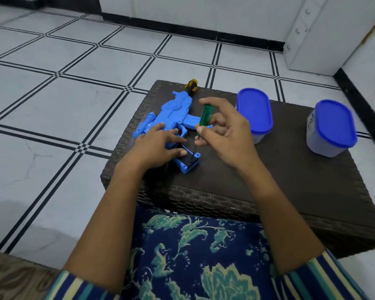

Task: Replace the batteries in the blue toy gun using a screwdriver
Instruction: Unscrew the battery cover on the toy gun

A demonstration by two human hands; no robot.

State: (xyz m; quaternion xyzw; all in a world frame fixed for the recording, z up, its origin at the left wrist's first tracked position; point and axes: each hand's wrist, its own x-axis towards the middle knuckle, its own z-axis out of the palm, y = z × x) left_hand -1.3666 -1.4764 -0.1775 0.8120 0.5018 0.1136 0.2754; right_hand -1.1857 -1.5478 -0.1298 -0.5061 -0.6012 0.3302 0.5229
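Head view, nearest first: the handle end of the blue toy gun (173, 109) points toward the person, with its black battery cover (187, 160) facing up. The gun lies flat on the dark woven table (268, 180). The left hand (158, 146) presses on the handle from the left with its fingers laid nearly straight. The thumb rests just beside the cover.

The right hand (225, 135) pinches the green screwdriver (204, 114) between thumb and fingertips. The shaft stands near upright, tilted slightly away. Its tip is down at the cover's right edge, on the right hand's side, so the right hand does the turning. Whether the tip is seated in a screw cannot be told.

The gun body runs away and to the left. A yellow-handled tool (192, 85) lies beyond its far end.
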